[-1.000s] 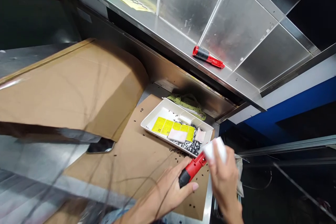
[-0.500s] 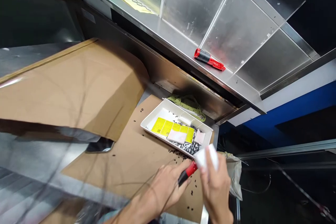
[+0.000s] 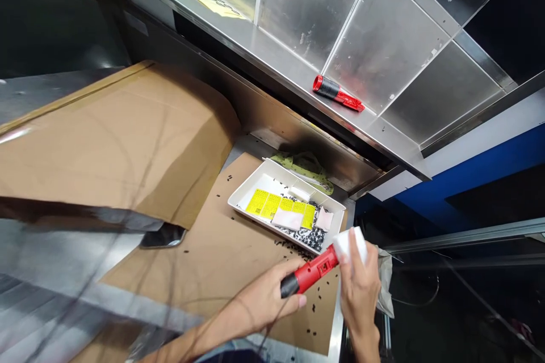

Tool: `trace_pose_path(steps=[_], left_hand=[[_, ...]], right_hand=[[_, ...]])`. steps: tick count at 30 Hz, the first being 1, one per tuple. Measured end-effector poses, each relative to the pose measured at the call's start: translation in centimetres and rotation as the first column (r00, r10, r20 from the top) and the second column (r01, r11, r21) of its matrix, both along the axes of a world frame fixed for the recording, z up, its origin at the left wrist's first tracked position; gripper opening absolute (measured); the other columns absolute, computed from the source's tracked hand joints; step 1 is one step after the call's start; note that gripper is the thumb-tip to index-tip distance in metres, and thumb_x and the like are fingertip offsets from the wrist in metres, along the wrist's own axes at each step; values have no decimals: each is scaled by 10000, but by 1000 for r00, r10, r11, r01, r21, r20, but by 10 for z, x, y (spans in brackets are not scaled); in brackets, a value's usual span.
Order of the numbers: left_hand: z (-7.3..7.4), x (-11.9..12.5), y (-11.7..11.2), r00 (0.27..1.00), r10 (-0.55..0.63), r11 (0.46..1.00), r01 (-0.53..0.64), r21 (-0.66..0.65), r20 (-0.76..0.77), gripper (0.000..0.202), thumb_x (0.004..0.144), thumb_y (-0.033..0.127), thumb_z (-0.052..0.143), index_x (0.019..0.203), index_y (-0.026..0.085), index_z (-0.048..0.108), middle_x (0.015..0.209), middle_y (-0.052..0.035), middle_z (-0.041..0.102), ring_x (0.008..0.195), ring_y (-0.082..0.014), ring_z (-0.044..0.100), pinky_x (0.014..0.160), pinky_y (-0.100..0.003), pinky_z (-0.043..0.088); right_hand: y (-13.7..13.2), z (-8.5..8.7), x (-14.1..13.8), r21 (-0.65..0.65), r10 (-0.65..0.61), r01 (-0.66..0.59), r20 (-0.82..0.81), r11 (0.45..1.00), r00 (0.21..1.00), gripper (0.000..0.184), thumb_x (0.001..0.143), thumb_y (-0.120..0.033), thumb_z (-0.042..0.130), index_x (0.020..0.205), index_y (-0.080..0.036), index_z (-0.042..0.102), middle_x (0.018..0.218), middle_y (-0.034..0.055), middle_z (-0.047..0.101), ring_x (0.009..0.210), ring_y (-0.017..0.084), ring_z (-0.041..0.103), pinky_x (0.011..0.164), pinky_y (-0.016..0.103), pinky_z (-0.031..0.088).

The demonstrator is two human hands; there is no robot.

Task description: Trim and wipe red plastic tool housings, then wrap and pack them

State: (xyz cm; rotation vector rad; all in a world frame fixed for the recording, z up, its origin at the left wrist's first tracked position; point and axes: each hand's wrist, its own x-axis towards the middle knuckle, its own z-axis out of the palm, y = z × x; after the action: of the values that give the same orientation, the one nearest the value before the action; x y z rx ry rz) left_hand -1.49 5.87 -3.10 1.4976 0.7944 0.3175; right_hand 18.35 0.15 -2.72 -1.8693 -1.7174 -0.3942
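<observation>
In my left hand (image 3: 272, 292) is a red and black tube-shaped housing (image 3: 313, 273), gripped round its black end, with a small rectangular opening in its red side. My right hand (image 3: 361, 286) pinches a white folded cloth or wipe (image 3: 352, 243) against the far red end of that housing. Just beyond the hands sits a white tray (image 3: 244, 190). It holds yellow printed label strips (image 3: 258, 202), pale folded pads (image 3: 287, 219) and many small black pieces (image 3: 315, 238). More black bits lie scattered on the cardboard around it.
A similar red and black housing (image 3: 338, 93) lies on the metal shelf above. Brown cardboard (image 3: 221, 261) covers the bench, with a large brown box (image 3: 106, 142) at left. A green pouch (image 3: 304, 167) rests behind the tray, and a pale bag (image 3: 385, 281) hangs at right.
Both hands have shifted, the right hand up and to the right with the white cloth. More of the red housing now shows between them, still in the left hand.
</observation>
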Motion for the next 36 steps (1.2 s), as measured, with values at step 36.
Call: trace_pose_path(steps=[36], left_hand=[[5, 0, -5, 909, 51, 916, 123, 382, -414, 410, 906, 300, 373, 1261, 250, 572, 951, -77, 714, 867, -284, 648, 812, -366, 444]], right_hand=[[-14, -19, -21, -123, -80, 99, 155, 987, 985, 487, 991, -422, 418, 1451, -266, 445, 1095, 144, 575, 947, 257, 605, 596, 298, 519]])
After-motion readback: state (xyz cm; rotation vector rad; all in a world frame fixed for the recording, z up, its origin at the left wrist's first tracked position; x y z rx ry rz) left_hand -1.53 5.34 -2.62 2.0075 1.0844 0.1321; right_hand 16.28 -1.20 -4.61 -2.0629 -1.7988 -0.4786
